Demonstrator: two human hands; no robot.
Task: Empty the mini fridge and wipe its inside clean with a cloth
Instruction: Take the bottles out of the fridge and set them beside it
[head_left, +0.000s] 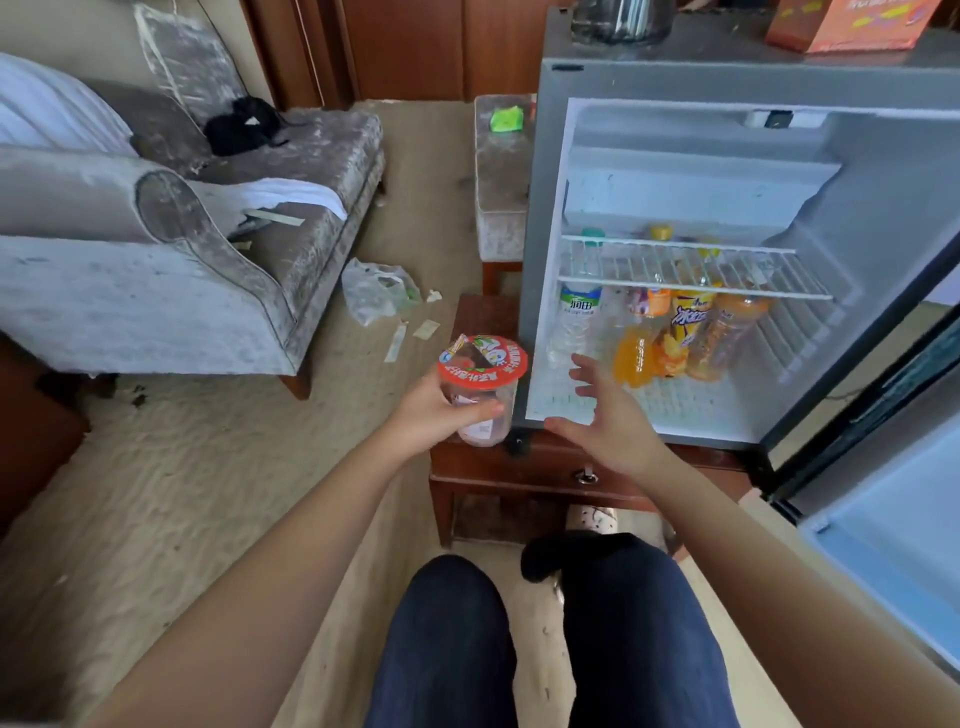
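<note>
Fingers of the left hand wrap the clear wall of a sealed cup with a red foil lid. It is held just outside the mini fridge, off its left front corner and above the wooden bench that carries the fridge. The cup is probably light and thin-walled — a hard squeeze could buckle it or pop the foil, so a grip low on the wall with the lid upward suits it. The right hand is released, fingers spread and holding nothing, at the fridge's open mouth. It is just short of the bottles on the fridge floor: a water bottle and several orange drink bottles, crowded below the wire shelf. Those look fuller and heavier, perhaps slick with cold — best taken round the waist, one at a time. Left of the fridge, a stool bears a bright green cloth.
</note>
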